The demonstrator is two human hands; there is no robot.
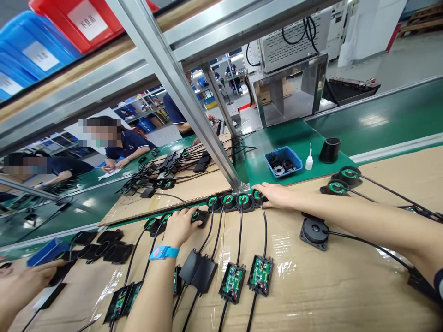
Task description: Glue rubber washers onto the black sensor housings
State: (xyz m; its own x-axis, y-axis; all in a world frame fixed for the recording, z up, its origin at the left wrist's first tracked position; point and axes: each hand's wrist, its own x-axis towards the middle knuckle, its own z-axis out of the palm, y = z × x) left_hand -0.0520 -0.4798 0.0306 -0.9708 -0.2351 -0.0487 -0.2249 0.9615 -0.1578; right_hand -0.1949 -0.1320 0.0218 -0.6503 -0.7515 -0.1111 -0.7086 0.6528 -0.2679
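Right hand [274, 195] and left hand [180, 226] touch black cups [205, 218] along the far edge of the cardboard [301, 295], grip unclear; moving room spreads nearer.

On my feed, the left wrist [173, 240] wears a bright blue wristband [170, 252] with a reddish patch [159, 252]; the right arm [363, 219], a dark sleeve [440, 280].

On the head cam I'm seeing my bare left forearm [152, 290] rising from the bottom edge, its wrist wearing a bright-blue flexible band [164, 252]. My bare left hand [180, 227] is pointing fwd & R, back up, thumb & index slightly apart. My bare right forearm [353, 219] is running in from the R edge; my bare right hand [277, 196] is pointing L, fingers approx. together, grip unclear.
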